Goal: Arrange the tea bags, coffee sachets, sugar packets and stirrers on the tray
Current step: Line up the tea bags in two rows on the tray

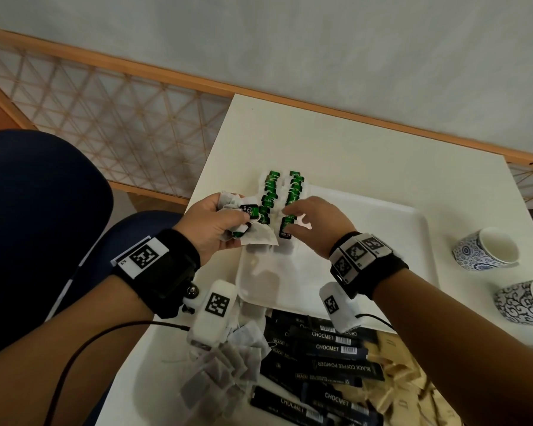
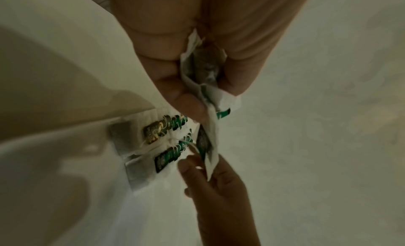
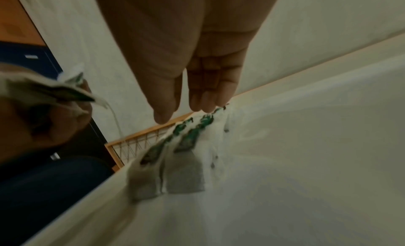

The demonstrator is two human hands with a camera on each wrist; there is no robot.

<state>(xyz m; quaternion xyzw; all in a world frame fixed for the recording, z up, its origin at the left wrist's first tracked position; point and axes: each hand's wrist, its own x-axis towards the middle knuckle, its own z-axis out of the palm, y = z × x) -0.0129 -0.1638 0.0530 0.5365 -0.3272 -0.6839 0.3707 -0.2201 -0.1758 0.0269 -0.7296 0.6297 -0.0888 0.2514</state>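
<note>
A white tray (image 1: 382, 229) sits on a white table (image 1: 366, 155). Two rows of green-tagged tea bags (image 1: 282, 204) lie along the tray's far-left edge. The left hand (image 1: 216, 226) grips a bunch of tea bags (image 1: 253, 238) just left of the rows. The right hand (image 1: 314, 222), fingers straight and together, touches the right row. Loose tea bags, black coffee sachets (image 1: 326, 361) and brown packets (image 1: 403, 382) lie nearer. Two cups (image 1: 486, 253) stand at the right.

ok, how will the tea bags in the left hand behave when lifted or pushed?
Probably floppy: the tea bags crumple and droop from the left hand. Likely very light, several held in one loose grip. Strings and tags dangle, so they may snag.
</note>
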